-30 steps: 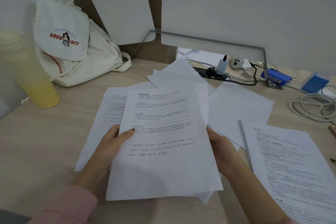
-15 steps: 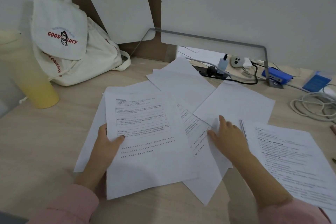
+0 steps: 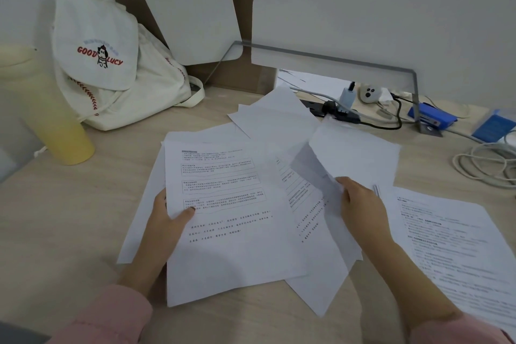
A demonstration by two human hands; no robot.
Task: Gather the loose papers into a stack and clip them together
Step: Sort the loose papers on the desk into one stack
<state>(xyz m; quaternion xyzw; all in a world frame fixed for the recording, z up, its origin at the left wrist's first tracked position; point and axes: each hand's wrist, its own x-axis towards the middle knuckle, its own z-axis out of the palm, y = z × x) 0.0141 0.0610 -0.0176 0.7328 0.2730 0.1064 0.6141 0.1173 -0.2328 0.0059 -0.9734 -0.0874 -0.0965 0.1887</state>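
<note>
Resting at the left edge of the frame, a yellow cup (image 3: 55, 126) is standing on the pale wooden desk (image 3: 69, 218), and a white canvas bag (image 3: 111, 70) is slumping against the wall in the upper left beside it. Lower and nearer the middle, the left hand (image 3: 167, 220) is gripping the left edge of a printed sheet (image 3: 231, 232), thumb lying on top and fingers tucked underneath. That sheet is lying over other loose papers (image 3: 315, 274) fanned across the centre of the desk. Right of centre, the right hand (image 3: 360, 204) is pinching the near corner of a blank sheet (image 3: 354, 156), which is tilting up off the pile and casting a shadow on the pages below. Further right, a separate set of printed pages (image 3: 452, 246) is lying flat in the lower right, while a blue stapler (image 3: 431, 117) and a coiled white cable (image 3: 485, 165) are sitting along the right edge near the wall
</note>
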